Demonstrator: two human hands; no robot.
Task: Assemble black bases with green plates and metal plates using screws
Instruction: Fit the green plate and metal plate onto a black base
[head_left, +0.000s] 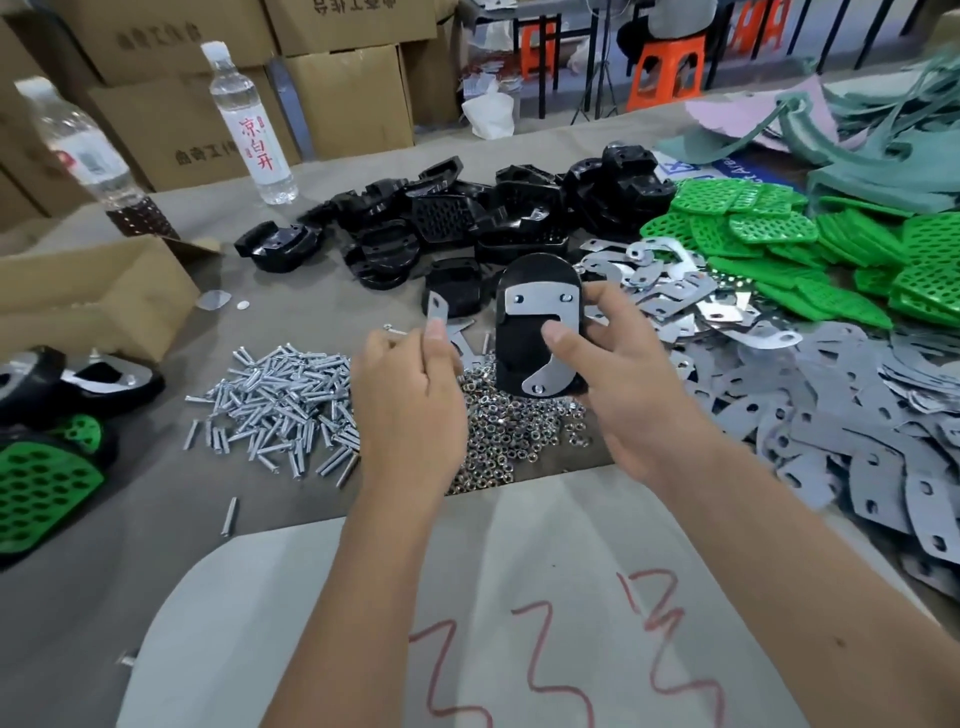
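Note:
My right hand (618, 384) grips a black base (524, 343) upright above the table, thumb pressing a metal plate (540, 306) that lies on its face. A second curved metal plate (548, 371) sits on the base's lower part. My left hand (410, 395) pinches a small narrow metal plate (437, 310) just left of the base. Below the hands lie a pile of screws (280, 400) and a pile of nuts (514, 436). More black bases (467, 218), green plates (810, 244) and loose metal plates (670, 291) are heaped behind and to the right.
Grey flat pieces (857, 431) cover the right side. Assembled units (57, 415) lie at the left edge beside a cardboard box (88, 291). Two water bottles (249, 119) stand at the back left. A white board (467, 623) with red marks lies near me.

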